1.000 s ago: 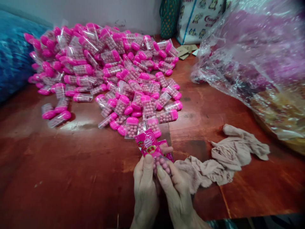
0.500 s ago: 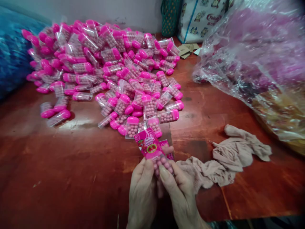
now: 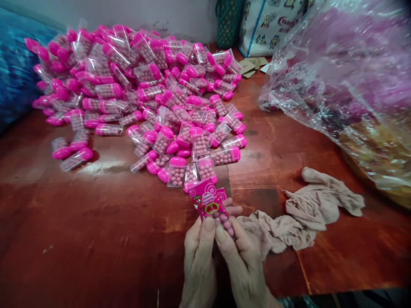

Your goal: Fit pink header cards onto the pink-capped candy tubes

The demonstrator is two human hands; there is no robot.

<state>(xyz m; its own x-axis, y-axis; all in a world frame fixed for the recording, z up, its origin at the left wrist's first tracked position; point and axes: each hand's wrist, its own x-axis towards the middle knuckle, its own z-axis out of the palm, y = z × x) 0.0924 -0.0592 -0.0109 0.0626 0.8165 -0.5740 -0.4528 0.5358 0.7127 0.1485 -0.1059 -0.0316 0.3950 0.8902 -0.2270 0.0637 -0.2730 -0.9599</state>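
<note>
While our left hand (image 3: 199, 261) and right hand (image 3: 241, 261) pinch the flat pink-printed packet of round pink balls (image 3: 208, 199), fingers closed, it's shifted slightly right above the red-brown wooden desk (image 3: 122, 231); we're likely mid-adjustment.

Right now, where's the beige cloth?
Head view, right of centre: the beige cloth lies crumpled on the red-brown table, its left end beside the right hand, the clear plastic bag beyond it.

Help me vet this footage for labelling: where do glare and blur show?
Head view: glare streaks the clear plastic and brightens the table near the pink-capped containers; head view: the blue plastic looks soft, and small lettering on the pink card is blurred.
</note>
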